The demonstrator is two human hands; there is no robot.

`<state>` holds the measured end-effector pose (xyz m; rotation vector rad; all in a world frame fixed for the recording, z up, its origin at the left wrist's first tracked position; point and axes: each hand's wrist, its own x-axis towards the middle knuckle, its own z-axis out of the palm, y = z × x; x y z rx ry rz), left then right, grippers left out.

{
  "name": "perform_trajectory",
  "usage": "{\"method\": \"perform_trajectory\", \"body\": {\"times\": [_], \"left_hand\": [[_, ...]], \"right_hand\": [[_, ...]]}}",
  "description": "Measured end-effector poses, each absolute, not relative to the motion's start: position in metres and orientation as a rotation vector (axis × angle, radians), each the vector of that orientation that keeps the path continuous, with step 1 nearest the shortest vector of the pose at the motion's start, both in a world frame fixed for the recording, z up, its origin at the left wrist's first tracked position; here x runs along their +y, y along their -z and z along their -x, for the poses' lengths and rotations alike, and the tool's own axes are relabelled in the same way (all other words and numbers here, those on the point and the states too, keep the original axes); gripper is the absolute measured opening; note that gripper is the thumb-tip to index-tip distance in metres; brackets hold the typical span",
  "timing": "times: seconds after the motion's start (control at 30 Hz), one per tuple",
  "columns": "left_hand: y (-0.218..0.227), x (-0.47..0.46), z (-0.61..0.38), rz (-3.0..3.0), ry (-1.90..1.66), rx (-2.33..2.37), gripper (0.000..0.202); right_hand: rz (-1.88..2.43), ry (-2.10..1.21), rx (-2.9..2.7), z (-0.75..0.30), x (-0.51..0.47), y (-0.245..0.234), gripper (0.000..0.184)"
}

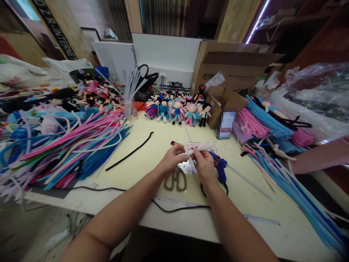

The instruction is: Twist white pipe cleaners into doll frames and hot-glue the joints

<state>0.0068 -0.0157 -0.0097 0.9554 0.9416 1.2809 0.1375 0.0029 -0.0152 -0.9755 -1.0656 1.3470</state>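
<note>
Between my two hands is a white pipe cleaner piece, with pale strands sticking up and out to the right. My left hand pinches it from the left, thumb against fingers. From the other side my right hand grips it, its fingers partly hidden. Just below the left hand lie scissors, their handles toward me. A blue glue gun rests beyond my right wrist, with a clear glue stick coming out of its back. The piece's exact shape is too small to make out.
Pipe cleaners in many colours heap on the left, more bundles on the right. Small dolls stand at the back near a cardboard box. A black pipe cleaner, a phone and a ruler lie about. A cable crosses the front.
</note>
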Motion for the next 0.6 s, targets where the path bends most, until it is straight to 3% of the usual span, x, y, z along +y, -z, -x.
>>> {"method": "perform_trajectory", "body": {"times": [0.6], "left_hand": [[0.0043, -0.0245, -0.0041, -1.665, -1.319, 1.305, 0.016]], "right_hand": [[1.005, -1.396, -1.063, -0.1392, 0.0080, 0.0187, 0.031]]}}
